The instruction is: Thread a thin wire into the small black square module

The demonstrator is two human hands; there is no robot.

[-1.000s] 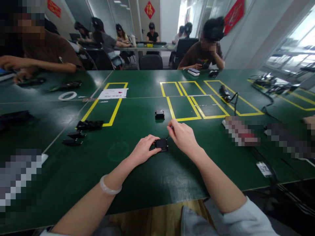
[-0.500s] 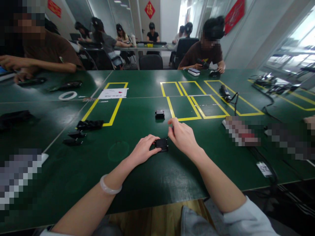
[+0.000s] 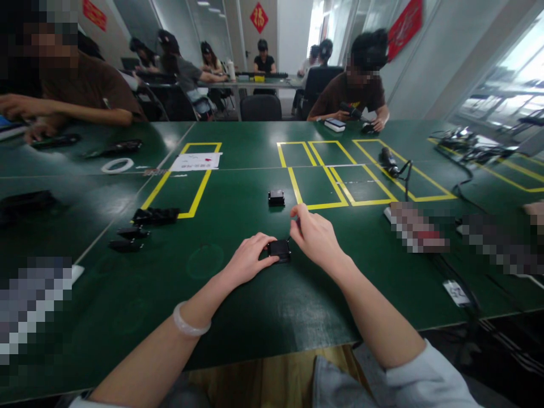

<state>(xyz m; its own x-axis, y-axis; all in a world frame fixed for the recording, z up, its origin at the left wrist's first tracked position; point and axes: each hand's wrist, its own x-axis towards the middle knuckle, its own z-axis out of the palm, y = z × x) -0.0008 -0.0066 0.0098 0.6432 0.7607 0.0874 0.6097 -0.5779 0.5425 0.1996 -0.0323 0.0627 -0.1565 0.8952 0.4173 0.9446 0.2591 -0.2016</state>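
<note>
A small black rectangular part (image 3: 279,250) lies on the green table (image 3: 255,317), in front of me. My left hand (image 3: 251,258) grips its left side between thumb and fingers. Just to the right and above, my right hand (image 3: 315,233) is closed around a thin dark tool whose tip reaches the part's upper right corner; most of the tool is hidden by the fingers. Farther out stands a second black part (image 3: 276,198), touched by neither hand.
Black pieces (image 3: 155,215) lie at the left, near a white ring (image 3: 117,165) and a paper sheet (image 3: 196,161). Yellow tape (image 3: 326,205) marks rectangles. A black device (image 3: 388,161) with a cable lies at the right. People sit around the table.
</note>
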